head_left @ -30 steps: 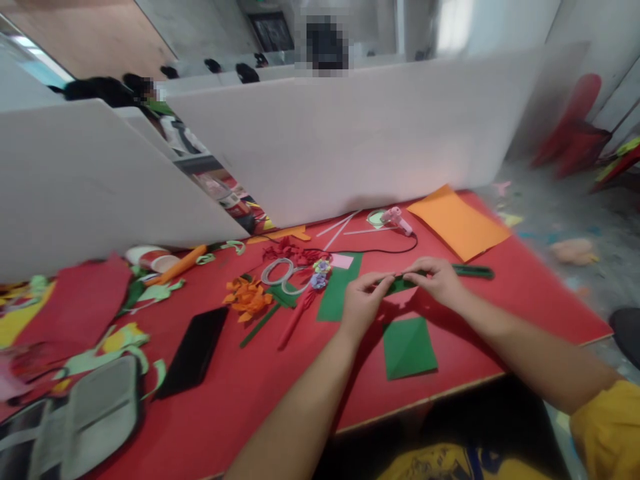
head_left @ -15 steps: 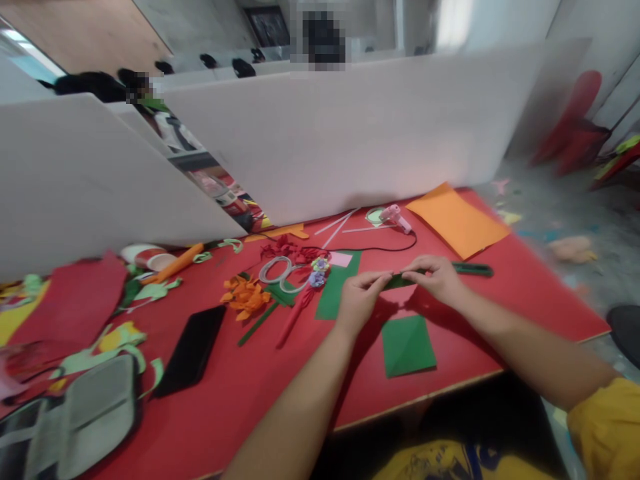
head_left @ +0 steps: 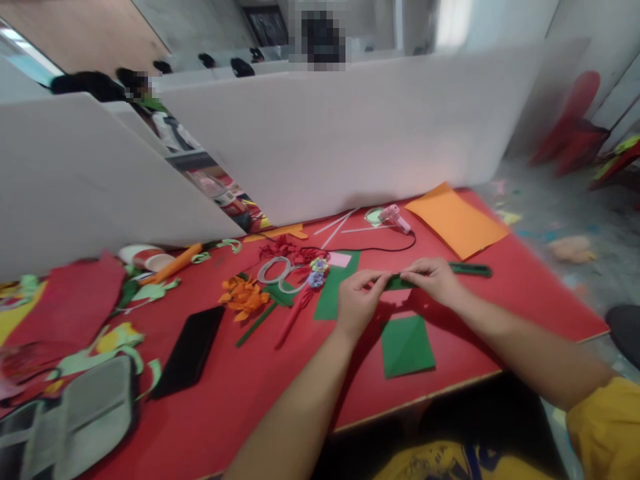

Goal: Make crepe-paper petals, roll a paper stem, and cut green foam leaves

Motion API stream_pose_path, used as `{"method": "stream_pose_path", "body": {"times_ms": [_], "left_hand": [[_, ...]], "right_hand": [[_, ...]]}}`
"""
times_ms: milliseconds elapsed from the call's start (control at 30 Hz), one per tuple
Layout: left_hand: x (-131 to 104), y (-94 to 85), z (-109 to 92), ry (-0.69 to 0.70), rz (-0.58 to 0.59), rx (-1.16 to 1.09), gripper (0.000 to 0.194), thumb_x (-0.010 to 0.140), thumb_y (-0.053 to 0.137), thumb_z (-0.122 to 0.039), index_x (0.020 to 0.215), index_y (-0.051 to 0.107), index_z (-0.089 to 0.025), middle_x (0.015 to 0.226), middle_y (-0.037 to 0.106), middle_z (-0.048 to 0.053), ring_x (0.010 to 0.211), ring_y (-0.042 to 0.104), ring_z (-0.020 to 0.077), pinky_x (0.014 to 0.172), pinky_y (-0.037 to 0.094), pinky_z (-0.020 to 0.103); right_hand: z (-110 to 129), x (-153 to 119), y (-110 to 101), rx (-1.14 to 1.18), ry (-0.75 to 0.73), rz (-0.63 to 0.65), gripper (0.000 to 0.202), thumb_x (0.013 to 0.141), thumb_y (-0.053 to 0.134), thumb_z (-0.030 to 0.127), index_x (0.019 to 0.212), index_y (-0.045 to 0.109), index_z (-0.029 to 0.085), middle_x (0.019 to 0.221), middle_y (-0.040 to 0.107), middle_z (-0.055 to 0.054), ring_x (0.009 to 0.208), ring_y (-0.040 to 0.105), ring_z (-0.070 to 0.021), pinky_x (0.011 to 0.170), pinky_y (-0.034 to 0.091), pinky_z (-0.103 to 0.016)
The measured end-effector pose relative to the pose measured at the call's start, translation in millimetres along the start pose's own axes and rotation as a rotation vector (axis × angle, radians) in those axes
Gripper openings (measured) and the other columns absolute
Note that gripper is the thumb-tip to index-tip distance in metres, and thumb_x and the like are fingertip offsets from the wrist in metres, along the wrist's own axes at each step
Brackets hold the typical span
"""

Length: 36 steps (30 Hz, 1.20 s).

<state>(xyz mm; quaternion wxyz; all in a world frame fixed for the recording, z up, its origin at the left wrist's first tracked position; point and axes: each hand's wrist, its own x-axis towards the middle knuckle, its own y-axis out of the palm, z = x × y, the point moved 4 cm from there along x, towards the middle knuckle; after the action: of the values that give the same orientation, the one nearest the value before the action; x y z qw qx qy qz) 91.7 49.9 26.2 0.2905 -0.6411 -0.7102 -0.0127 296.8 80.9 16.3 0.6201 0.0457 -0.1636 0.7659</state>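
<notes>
Between my two hands is a small piece of green paper (head_left: 399, 283), its edge pinched at both ends. My left hand (head_left: 359, 300) grips the left end with thumb and fingertips. At the right end, my right hand (head_left: 434, 279) pinches it the same way. Just below lies a pink paper piece (head_left: 399, 303), partly in shadow. A creased green paper square (head_left: 409, 347) rests on the red table nearer to me. To the right of my right hand is a dark green cutter-like tool (head_left: 471, 269). Left of my hands lies a larger green sheet (head_left: 327, 300).
A pink glue gun (head_left: 395, 218) with a black cord and an orange sheet (head_left: 455, 220) lie at the back. Leftward are an orange paper flower (head_left: 245, 297), a black phone-like slab (head_left: 189, 353) and a grey case (head_left: 95, 417). White panels (head_left: 340, 133) border the table (head_left: 280, 413).
Almost nothing differs. Both hands keep their pinch on the green paper, with slight finger shifts, and the view has moved a little.
</notes>
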Motion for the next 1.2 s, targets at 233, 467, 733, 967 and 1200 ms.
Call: {"method": "stream_pose_path", "body": {"times_ms": [233,467,733,967,1200], "left_hand": [[5.0,-6.4,5.8,-0.048,-0.019,-0.016,0.023,0.095,0.073,-0.041,0.088,0.084,-0.022,0.085,0.081,0.005,0.078,0.073,0.0201,0.074,0.054,0.03],[5.1,-0.1,0.5,-0.002,0.244,0.113,0.015,0.091,0.076,-0.039,0.093,0.087,-0.028,0.092,0.082,0.007,0.089,0.073,0.0241,0.08,0.053,0.033],[-10.2,30.0,20.0,-0.471,0.054,-0.468,0.038,0.079,0.084,-0.053,0.094,0.077,-0.018,0.085,0.077,0.005,0.073,0.069,0.0186,0.068,0.057,0.03],[-19.6,36.8,21.3,-0.565,0.346,-0.421,0.038,0.08,0.085,-0.047,0.103,0.077,-0.017,0.087,0.075,0.006,0.068,0.067,0.0153,0.059,0.052,0.024],[-5.1,20.8,20.6,-0.464,0.212,-0.436,0.033,0.082,0.082,-0.047,0.099,0.076,-0.02,0.078,0.07,0.001,0.059,0.06,0.0119,0.055,0.047,0.023]], "right_hand": [[-11.2,2.3,-3.2,-0.032,0.078,-0.017,0.036,0.087,0.076,0.052,0.095,0.089,0.019,0.083,0.083,-0.008,0.074,0.074,-0.0237,0.07,0.058,-0.036],[-3.8,1.3,-2.3,-0.13,-0.028,0.064,0.022,0.084,0.081,0.041,0.094,0.086,0.023,0.087,0.082,-0.007,0.078,0.075,-0.0226,0.074,0.058,-0.035],[-18.1,-4.1,20.7,0.305,0.175,0.051,0.042,0.074,0.088,0.045,0.104,0.067,0.024,0.092,0.076,-0.001,0.081,0.071,-0.0183,0.077,0.06,-0.033],[-23.9,-2.2,12.0,0.207,0.172,-0.01,0.036,0.075,0.086,0.041,0.1,0.066,0.023,0.084,0.068,0.002,0.072,0.065,-0.0146,0.067,0.054,-0.028],[-18.5,4.3,-0.3,0.097,0.053,-0.015,0.036,0.077,0.086,0.042,0.104,0.07,0.024,0.091,0.073,-0.002,0.084,0.07,-0.0191,0.079,0.058,-0.035]]}}
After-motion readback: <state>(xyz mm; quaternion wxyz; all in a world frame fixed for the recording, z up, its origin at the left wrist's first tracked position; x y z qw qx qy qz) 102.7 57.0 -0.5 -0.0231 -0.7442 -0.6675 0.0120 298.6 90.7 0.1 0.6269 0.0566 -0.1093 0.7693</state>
